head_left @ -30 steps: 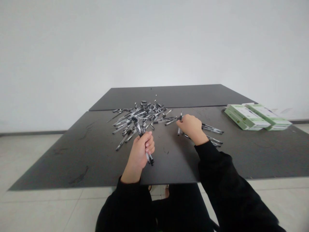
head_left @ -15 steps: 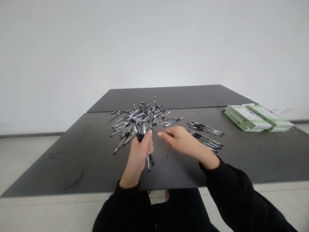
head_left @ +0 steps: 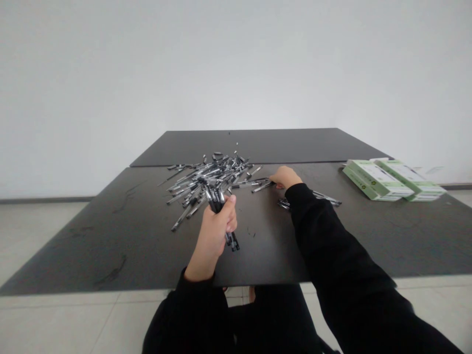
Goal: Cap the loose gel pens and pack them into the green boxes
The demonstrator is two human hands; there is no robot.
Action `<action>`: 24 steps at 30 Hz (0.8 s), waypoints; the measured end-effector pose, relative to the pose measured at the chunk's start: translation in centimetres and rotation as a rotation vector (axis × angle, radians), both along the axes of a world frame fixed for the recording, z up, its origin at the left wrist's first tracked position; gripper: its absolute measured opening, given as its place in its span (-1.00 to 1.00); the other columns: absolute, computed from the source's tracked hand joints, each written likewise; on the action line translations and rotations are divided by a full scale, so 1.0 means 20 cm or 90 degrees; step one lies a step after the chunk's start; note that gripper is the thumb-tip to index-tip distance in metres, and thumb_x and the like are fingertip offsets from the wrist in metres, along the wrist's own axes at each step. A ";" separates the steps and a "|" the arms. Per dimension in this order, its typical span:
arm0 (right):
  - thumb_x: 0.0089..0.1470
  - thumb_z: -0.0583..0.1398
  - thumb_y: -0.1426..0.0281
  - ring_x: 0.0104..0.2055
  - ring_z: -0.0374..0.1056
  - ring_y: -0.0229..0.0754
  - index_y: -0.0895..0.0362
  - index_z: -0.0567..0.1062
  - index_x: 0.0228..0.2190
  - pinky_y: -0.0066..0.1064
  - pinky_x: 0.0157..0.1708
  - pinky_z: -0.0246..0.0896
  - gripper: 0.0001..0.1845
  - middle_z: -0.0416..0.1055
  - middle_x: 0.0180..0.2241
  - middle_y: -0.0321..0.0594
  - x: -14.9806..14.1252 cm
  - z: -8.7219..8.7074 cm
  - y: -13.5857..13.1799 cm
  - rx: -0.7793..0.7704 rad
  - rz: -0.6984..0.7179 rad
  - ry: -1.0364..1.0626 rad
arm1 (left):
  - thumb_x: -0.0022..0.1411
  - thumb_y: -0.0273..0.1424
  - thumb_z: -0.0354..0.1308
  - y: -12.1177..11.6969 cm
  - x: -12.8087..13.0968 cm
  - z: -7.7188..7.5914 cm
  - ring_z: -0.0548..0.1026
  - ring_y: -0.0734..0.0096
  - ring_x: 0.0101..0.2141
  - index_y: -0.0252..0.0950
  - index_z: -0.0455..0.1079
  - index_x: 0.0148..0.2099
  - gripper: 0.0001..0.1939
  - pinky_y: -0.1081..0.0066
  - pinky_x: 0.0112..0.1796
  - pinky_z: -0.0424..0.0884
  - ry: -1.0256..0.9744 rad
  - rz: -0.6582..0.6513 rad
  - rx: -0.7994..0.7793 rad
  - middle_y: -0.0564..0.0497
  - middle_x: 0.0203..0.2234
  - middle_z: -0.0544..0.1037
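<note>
A: Pens (head_left: 206, 186), a tangled heap of them: where do they sit in the frame?

B: Just above the middle, left of centre, on the dark surface (head_left: 99, 246). They point every which way, with no single long axis, and a few stray toward the lower left.

A: And the hands, together or apart?

B: Well apart. The left hand (head_left: 212, 241) is lower in the frame and clamped round a bunch of pens (head_left: 231, 241), right at the heap's near edge, so it's the nearer one. That bunch runs roughly up and down the frame, with ends poking out above and below the fist.

A: The right hand?

B: Out to the right of the heap, arm stretched across, fingers (head_left: 283, 175) at the ends of a few loose pens (head_left: 262, 187) lying nearly crosswise. Whether it's gripping them I can't tell; the fingertips are hidden.

A: What's around it?

B: Those pens run straight up to its fingers. Its black sleeve (head_left: 313, 216) covers part of a small row of pens (head_left: 326, 199), and two green-and-white boxes (head_left: 391, 179) sit at upper right.
</note>
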State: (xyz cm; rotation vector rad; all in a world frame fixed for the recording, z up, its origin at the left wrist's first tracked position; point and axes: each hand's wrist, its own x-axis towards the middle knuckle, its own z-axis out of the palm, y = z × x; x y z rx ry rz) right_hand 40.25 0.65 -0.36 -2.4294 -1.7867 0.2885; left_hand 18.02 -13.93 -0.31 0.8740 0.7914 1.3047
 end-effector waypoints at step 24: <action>0.32 -0.03 0.28 -0.32 0.36 -0.21 0.04 0.25 -0.24 -0.39 -0.20 0.33 -0.87 0.34 -0.37 -0.31 -0.45 0.00 -0.91 0.339 0.300 0.683 | 0.12 -0.48 0.25 -0.03 0.01 -0.10 0.36 0.41 -0.48 -0.27 0.34 -0.43 -0.86 0.46 -0.38 0.26 0.407 0.130 0.174 0.11 -0.57 0.42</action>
